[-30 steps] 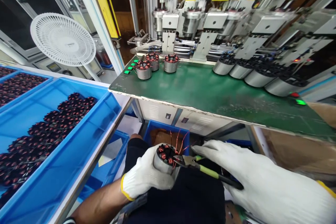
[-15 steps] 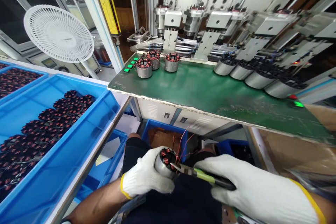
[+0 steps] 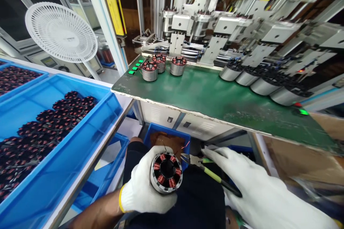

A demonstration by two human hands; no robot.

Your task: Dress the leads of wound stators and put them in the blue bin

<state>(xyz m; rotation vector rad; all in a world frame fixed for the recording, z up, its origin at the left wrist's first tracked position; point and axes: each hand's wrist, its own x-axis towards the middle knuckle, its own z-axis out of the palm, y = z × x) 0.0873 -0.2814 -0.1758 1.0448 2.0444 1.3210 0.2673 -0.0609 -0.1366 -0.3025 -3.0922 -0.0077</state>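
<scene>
My left hand (image 3: 146,182), in a white knit glove with a yellow cuff, is wrapped round a motor stator (image 3: 166,172). The stator's steel ring faces up toward me, showing red copper windings and black insulation inside. In my right hand (image 3: 249,182), gloved the same way, is a pair of wire cutters (image 3: 208,173) with green and black handles. Their jaws are spread apart, just right of the stator's upper edge and not touching it. A short piece of copper wire (image 3: 185,145) shows above the jaws.
Several stators (image 3: 149,70) stand on the green worktop (image 3: 193,89), more at its right. Behind rises a machine with clamping fixtures (image 3: 180,23). At left are a blue bin (image 3: 102,111) full of wound parts and a white fan (image 3: 61,32). A blue box (image 3: 186,141) sits below.
My left hand has tilted the stator so its open face turns toward me. The cutters have come away from it and their jaws have opened. The long wires no longer stand up from it.
</scene>
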